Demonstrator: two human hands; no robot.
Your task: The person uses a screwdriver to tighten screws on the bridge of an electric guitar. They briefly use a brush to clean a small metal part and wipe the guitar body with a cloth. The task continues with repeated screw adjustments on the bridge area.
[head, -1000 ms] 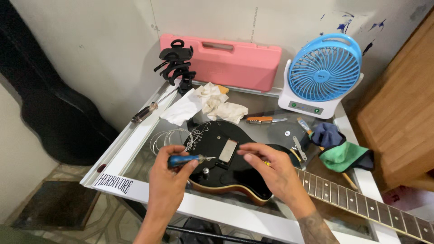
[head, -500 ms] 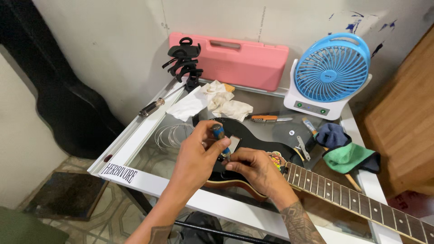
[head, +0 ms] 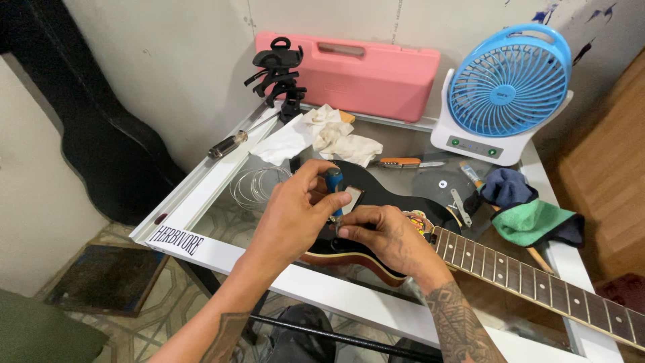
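The blue-handled screwdriver point(head: 334, 183) stands nearly upright at frame centre, its tip down on the black guitar body point(head: 376, 202) lying on the glass bench point(head: 201, 252). The left hand point(head: 295, 215) has its grip closed round the handle; the right hand point(head: 383, 235) pinches by the tip, its grip closed on something too small to tell. The work at the body looks under way, not finished. A second ago the screwdriver lay level and the hands were apart; now they meet. A blue fan point(head: 507, 91) stands upper right.
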